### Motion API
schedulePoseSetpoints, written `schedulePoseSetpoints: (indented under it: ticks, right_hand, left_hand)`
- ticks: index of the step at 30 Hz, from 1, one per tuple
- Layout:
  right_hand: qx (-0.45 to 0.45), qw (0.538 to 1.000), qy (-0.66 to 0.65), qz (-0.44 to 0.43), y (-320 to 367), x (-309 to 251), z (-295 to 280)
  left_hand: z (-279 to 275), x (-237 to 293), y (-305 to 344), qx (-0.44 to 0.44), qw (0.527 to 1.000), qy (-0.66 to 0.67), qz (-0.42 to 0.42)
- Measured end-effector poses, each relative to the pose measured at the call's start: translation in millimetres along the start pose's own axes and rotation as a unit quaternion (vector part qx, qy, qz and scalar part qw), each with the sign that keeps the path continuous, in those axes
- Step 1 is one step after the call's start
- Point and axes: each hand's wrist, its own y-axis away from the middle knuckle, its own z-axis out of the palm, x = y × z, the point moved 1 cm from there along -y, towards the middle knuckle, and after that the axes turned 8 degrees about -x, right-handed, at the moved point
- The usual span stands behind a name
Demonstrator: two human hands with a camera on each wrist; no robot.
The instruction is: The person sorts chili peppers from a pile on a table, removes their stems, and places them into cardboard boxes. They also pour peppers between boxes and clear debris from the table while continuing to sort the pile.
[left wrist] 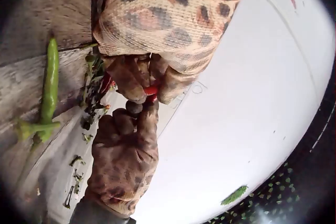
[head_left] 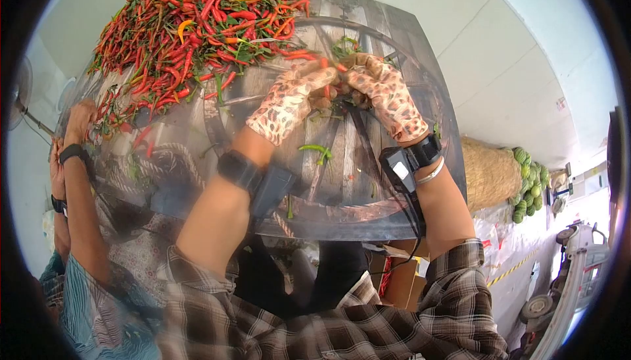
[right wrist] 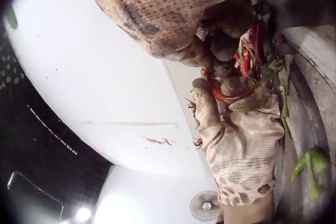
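Note:
Both hands wear spotted gloves and meet over the round wooden-patterned table [head_left: 332, 156]. The left hand [head_left: 292, 97] pinches a red chili [head_left: 325, 79] between thumb and fingers; in the right wrist view this hand [right wrist: 241, 145] has a red chili [right wrist: 231, 97] across its fingers. The right hand [head_left: 384, 90] has its fingertips curled at a chili's end, touching the left hand's fingertips. In the left wrist view a small red chili [left wrist: 151, 90] lies between both hands' fingertips. Green stems and more red chilies [right wrist: 254, 45] are under the hands.
A large heap of red chilies [head_left: 197, 25] covers the table's far left. A green chili [head_left: 317, 148] lies nearer the front edge. Another person's arms [head_left: 85, 189] reach in at the left. A sack [head_left: 488, 173] and watermelons [head_left: 529, 182] stand beyond the right edge.

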Motion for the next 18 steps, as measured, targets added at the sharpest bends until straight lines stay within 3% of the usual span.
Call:
schedulePoseSetpoints:
  ticks: [1, 5, 8, 9, 12, 13, 14, 16, 17, 18]
  right_hand:
    - [0.004, 0.995, 0.104, 0.014, -2.8, 2.0, -3.0]
    - [0.000, 0.998, 0.068, 0.004, -3.2, 3.7, -1.4]
    - [-0.007, 0.996, 0.090, 0.001, -1.0, -0.8, 2.8]
    - [-0.008, 0.996, 0.088, -0.002, -0.1, -1.2, 4.2]
    - [-0.006, 0.994, 0.111, -0.020, 1.6, -0.5, 3.0]
    - [-0.005, 0.990, 0.137, -0.034, 1.1, 0.1, 2.2]
    - [-0.004, 0.990, 0.136, -0.035, -1.6, 5.0, -0.6]
    - [0.014, 0.975, 0.185, -0.122, -6.2, 11.4, -4.1]
    - [0.007, 0.990, 0.130, -0.056, -1.2, 9.5, -5.9]
    - [0.008, 0.990, 0.130, -0.056, -0.1, 9.2, -5.2]
  left_hand:
    - [0.2, -0.6, 0.0, 0.001, 1.000, -0.012, -0.006]
    - [-7.3, -2.2, -4.5, -0.041, 0.985, -0.167, 0.019]
    - [-14.1, -4.3, -3.7, 0.002, 0.989, -0.145, -0.014]
    - [-18.7, -6.4, -4.6, -0.024, 0.967, -0.244, 0.070]
    - [-6.4, 5.2, 1.6, -0.014, 0.897, -0.425, 0.124]
    - [-1.1, 6.8, 0.3, -0.016, 0.979, -0.193, 0.068]
    - [1.4, 6.4, -1.0, -0.017, 0.999, 0.050, 0.008]
    - [-5.1, 5.3, -2.4, -0.035, 0.997, 0.071, 0.014]
    - [-6.7, 5.9, -3.1, -0.054, 0.996, 0.066, 0.001]
    - [-8.0, 6.1, -4.0, -0.073, 0.995, 0.061, -0.011]
